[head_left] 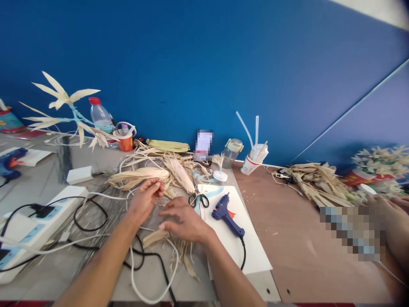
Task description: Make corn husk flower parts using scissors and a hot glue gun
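My left hand (146, 199) is closed in a pinch just in front of a dried corn husk (137, 175). Whatever sits between its fingertips is too small to make out. My right hand (183, 219) is beside it, fingers loosely bent and apart, above a loose piece of husk (156, 237) on the table. More husks (180, 172) lie in a heap beyond both hands. Black-handled scissors (198, 199) rest at the heap's right edge. A blue glue gun (228, 215) lies on white paper (252, 251) to the right of my right hand.
Left of my arms are a white power strip (38, 230), tangled cables and thin wires. A husk flower (73, 104), a bottle (100, 117) and an orange cup (125, 140) stand behind. A paper cup (251, 164) holds straws. At right, another person's hand (391, 213) is near more husks (319, 181).
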{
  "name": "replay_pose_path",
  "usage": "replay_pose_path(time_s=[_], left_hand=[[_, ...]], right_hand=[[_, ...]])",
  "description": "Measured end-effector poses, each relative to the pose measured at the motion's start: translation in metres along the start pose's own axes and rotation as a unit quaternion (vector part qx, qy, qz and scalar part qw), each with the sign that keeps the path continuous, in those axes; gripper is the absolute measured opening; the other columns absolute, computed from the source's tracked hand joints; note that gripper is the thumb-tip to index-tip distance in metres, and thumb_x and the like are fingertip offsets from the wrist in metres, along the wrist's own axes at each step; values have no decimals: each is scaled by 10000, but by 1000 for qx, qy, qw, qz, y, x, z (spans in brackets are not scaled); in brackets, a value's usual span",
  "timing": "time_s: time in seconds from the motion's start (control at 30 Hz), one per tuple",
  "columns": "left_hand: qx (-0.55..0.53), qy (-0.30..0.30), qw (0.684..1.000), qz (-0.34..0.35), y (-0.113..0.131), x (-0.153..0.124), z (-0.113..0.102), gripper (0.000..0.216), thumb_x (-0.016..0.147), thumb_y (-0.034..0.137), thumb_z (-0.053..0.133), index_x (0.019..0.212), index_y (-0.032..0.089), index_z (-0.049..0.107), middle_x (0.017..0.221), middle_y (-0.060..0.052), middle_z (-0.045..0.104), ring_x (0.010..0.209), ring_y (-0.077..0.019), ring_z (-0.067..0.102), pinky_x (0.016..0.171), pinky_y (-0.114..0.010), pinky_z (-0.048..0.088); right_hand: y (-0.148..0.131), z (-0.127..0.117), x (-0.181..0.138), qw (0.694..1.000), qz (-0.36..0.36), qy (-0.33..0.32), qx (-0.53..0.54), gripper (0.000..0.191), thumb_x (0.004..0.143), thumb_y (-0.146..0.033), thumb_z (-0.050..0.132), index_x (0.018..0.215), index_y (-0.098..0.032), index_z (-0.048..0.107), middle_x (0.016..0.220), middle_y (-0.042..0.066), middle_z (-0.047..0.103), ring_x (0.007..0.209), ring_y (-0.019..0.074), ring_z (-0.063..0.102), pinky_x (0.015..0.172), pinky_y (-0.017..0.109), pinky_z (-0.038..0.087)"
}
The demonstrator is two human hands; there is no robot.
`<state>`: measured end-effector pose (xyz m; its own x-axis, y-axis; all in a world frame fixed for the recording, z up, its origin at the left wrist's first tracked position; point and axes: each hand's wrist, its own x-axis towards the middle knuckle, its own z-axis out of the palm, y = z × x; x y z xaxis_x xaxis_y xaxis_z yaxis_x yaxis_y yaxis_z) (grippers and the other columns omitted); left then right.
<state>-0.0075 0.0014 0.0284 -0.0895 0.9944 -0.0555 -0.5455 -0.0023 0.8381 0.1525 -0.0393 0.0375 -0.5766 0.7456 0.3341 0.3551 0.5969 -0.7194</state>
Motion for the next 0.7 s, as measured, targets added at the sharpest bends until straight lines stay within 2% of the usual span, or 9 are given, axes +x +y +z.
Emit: replay_pose_path(time_s=[0.1,0.17,0.23,0.3,0.37,0.43,0.53,0.6,0.7], left_hand=[[-8,5,1000,4,1,0,0,186,610,183,766,758,147,661,702,-11,634,620,-97,543,540,-197,411],[-12,9,1000,6,3,0,1,190,600,177,769,754,148,661,726,-13,638,618,-94,542,534,-197,411],[-13,14,1000,10,4,0,1,199,584,179,775,743,151,658,714,-8,636,610,-91,540,532,-194,410],[-3,17,1000,13,5,-1,2,203,577,199,777,729,152,651,672,0,630,592,-88,534,531,-190,409],[23,11,1000,9,3,-2,3,203,593,235,771,729,149,647,637,4,625,577,-87,528,540,-192,413],[55,3,998,-2,0,-4,5,236,597,281,767,752,151,646,651,-5,645,589,-99,543,561,-206,427],[124,-24,992,-25,-6,-6,7,275,606,342,753,768,151,639,690,-33,683,622,-134,582,634,-261,468],[167,-50,984,-24,-9,-7,7,272,622,362,733,769,155,636,693,-35,686,639,-151,594,665,-287,478],[237,-82,968,8,-12,-4,3,235,672,374,670,776,167,629,633,-9,651,601,-153,572,616,-282,465]], right_hand=[[-4,12,-2,993,-19,-86,-82,183,682,-253,747,846,-173,732,912,69,636,971,224,494,914,345,383],[-4,16,-2,993,-8,-83,-85,59,679,-166,711,738,-172,712,883,62,619,955,217,484,902,337,385],[0,14,-1,999,21,-24,-23,38,696,-141,674,683,-176,684,863,45,609,924,197,495,876,315,389],[8,7,2,990,91,81,69,60,726,-188,640,669,-175,654,810,26,591,829,170,513,791,291,406],[17,0,5,951,189,187,156,133,756,-261,588,661,-171,611,678,-8,531,654,133,479,636,259,389],[27,-5,8,906,259,255,217,175,751,-317,559,652,-173,564,559,-48,439,525,105,382,523,237,313],[35,-7,10,873,266,301,276,180,707,-341,577,653,-174,540,523,-67,410,495,89,325,497,229,261],[35,-5,11,869,243,303,308,181,689,-340,589,645,-173,537,529,-66,417,495,84,320,497,227,254],[33,-3,12,868,225,297,327,189,681,-345,598,636,-170,541,523,-67,407,488,80,307,490,227,247]])
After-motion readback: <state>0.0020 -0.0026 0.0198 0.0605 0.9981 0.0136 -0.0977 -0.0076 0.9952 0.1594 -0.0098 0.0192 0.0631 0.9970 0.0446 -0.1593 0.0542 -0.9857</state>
